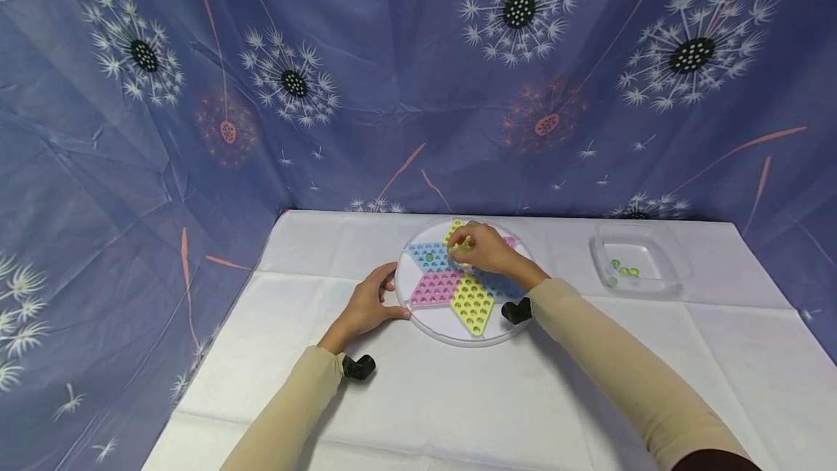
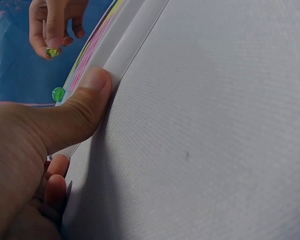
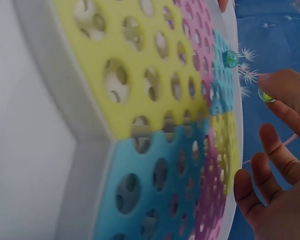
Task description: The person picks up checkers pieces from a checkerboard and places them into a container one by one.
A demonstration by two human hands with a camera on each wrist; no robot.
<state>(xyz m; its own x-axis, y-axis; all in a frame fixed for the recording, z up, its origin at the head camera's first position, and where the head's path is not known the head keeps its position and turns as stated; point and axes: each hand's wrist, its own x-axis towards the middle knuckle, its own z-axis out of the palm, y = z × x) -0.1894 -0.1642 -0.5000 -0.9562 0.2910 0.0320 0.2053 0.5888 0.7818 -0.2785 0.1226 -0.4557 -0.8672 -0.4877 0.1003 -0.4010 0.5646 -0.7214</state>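
A round white Chinese checkers board (image 1: 439, 320) with a blue, pink and yellow star of holes lies on the table. At its left edge my left hand (image 1: 368, 304) holds the rim, the thumb (image 2: 85, 107) against the side and the fingers bent at the edge. Above the star's far part, my right hand (image 1: 485, 247) pinches a yellow-green marble (image 3: 265, 96) between thumb and index finger; its other fingers are loosely bent. One green marble (image 1: 429, 257) sits in the left blue section, and also shows in the right wrist view.
To the right of the board stands a clear plastic container (image 1: 596, 262) with several green and yellow-green marbles (image 1: 624, 270) in it. A white cloth (image 1: 392, 413) covers the table. Behind and to the left hangs a blue curtain (image 1: 392, 93) with dandelion prints.
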